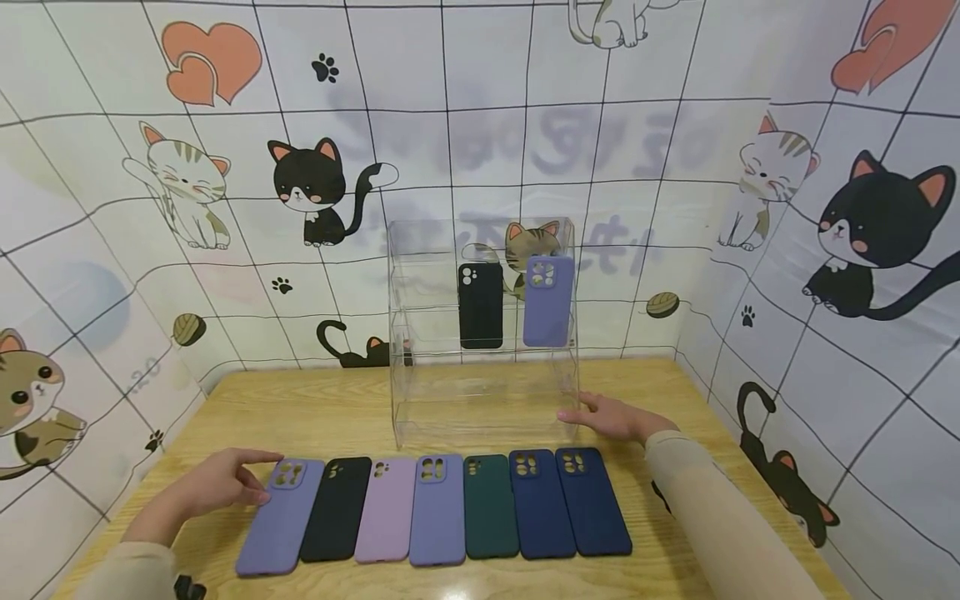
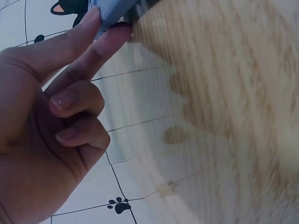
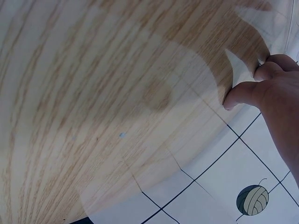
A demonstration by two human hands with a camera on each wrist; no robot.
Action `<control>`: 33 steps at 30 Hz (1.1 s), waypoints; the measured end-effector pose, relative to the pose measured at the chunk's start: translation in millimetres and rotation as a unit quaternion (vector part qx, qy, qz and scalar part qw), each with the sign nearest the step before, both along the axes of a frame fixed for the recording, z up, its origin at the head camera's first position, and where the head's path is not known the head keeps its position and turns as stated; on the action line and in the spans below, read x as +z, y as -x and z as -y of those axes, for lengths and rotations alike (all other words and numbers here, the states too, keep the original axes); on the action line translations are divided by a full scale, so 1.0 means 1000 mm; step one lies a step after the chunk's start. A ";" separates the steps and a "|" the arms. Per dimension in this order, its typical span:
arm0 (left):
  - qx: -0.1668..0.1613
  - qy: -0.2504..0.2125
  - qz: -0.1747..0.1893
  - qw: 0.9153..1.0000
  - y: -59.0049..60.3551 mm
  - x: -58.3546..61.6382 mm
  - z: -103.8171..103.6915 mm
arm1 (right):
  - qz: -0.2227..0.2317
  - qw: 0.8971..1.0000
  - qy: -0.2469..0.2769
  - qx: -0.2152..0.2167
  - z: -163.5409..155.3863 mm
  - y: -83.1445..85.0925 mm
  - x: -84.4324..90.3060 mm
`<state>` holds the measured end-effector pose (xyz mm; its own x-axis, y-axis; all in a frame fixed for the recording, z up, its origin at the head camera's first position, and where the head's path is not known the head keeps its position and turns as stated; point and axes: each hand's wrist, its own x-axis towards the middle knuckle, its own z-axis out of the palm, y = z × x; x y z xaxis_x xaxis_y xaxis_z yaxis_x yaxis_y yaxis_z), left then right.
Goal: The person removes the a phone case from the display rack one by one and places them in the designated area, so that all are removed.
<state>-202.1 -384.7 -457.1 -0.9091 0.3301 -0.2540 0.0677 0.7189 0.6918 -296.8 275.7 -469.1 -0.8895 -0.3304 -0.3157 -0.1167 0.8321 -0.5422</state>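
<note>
My left hand (image 1: 217, 485) pinches the top of the leftmost lavender phone case (image 1: 281, 521) between thumb and index finger. In the left wrist view the case's edge (image 2: 114, 11) shows between those fingertips, and the other fingers curl into the palm. My right hand (image 1: 615, 418) grips the lower right side of a clear acrylic display rack (image 1: 483, 433); in the right wrist view its thumb (image 3: 240, 94) is close to the wooden surface. On the rack, a black phone case (image 1: 480, 312) and a lavender phone case (image 1: 547, 308) stand upright towards the right.
Along the table (image 1: 300, 400) front lie a black case (image 1: 337, 512), a pink case (image 1: 386, 517), another lavender case (image 1: 437, 521), a dark green case (image 1: 491, 512) and two navy cases (image 1: 543, 512), side by side. A cat-print cloth (image 1: 495, 50) hangs behind and at both sides.
</note>
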 end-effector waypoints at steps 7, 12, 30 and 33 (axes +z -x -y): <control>0.010 0.050 -0.034 0.998 0.005 0.006 -0.006 | 0.001 1.000 0.005 0.002 -0.001 0.000 0.001; 0.028 0.090 -0.068 0.993 0.017 0.016 -0.024 | 0.000 1.000 0.005 0.004 -0.002 0.000 0.001; -0.029 0.090 -0.083 0.992 0.084 0.003 -0.136 | -0.005 1.000 0.005 0.005 0.002 0.000 0.000; -0.032 0.082 -0.068 0.994 0.093 -0.003 -0.153 | -0.004 1.000 0.004 0.002 0.000 0.000 -0.001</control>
